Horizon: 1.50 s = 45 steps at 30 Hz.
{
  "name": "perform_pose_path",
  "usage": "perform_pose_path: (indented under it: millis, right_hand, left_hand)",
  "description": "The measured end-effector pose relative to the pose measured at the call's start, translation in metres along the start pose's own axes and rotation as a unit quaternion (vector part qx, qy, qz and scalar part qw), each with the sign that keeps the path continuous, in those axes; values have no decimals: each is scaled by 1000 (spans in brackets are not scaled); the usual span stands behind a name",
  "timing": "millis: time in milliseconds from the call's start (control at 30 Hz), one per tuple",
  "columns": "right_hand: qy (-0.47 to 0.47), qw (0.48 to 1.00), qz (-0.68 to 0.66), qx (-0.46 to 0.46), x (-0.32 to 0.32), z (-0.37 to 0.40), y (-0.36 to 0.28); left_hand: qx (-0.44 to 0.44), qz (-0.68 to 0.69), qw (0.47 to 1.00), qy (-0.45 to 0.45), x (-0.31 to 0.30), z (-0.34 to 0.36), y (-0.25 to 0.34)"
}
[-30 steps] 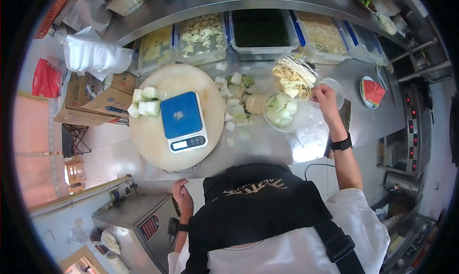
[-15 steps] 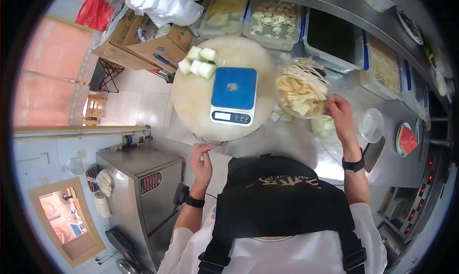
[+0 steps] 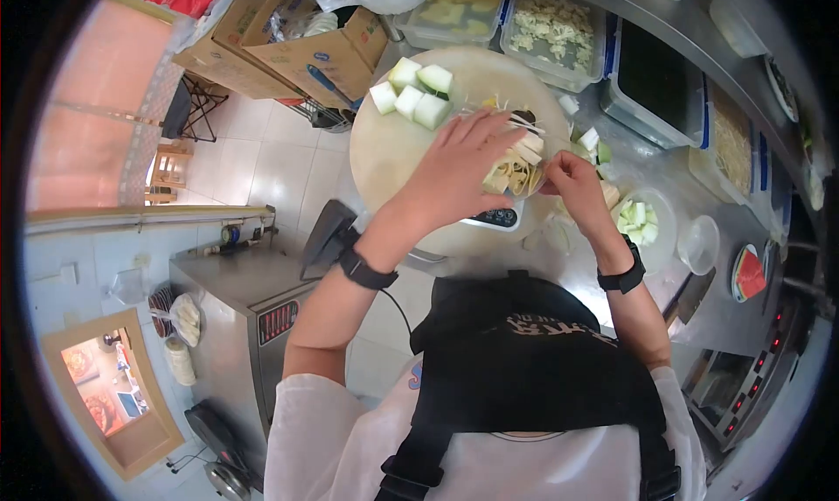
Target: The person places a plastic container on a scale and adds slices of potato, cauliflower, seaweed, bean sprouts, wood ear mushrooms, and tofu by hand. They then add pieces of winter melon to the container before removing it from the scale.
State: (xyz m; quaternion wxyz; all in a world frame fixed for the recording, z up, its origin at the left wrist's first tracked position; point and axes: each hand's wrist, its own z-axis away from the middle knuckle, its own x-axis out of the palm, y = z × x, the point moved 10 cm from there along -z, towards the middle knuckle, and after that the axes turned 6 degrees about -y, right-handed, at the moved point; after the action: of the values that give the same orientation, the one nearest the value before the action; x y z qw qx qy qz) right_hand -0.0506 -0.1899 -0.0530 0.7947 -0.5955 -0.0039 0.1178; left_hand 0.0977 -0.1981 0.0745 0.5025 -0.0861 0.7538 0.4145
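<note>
With the right hand (image 3: 575, 186), pinching the rim of a clear round bowl (image 3: 527, 191) of pale strips (image 3: 523, 162), now shifted left over the white, black-buttoned scale (image 3: 498, 219) on the round cream board (image 3: 384, 156); with the left hand (image 3: 459, 169), since raised, spreading fingers at the bowl's side; cannot tell whether touching.

Pale tiled wall (image 3: 96, 274), lower left | wood frame (image 3: 155, 374) around an opening, lit room beyond | pink curtain (image 3: 100, 116), upper left | pale tiled floor (image 3: 232, 142) | steel cabinet (image 3: 223, 278), steel counter (image 3: 730, 323), shelf (image 3: 647, 20) above it | wooden chair (image 3: 163, 174) near the curtain | bright glare on counter; red lamps (image 3: 763, 358), lower right
</note>
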Motion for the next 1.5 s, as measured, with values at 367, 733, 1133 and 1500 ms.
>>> perform_pose_path:
  millis: [367,733,1133,1500]
  right_hand:
    - [108,990,92,-17,-4,12,-29]
    - [1,898,366,-244,52,14,-109]
    - [1,940,270,-211,35,-10,-120]
    - [-40,825,499,-263,67,14,-109]
  left_hand:
    - [99,-67,977,-178,27,-29,-20]
    - [92,55,972,-211,24,-45,-54]
    - [80,-7,984,-160,23,-47,-51]
    - [90,43,980,-173,27,-50,-59]
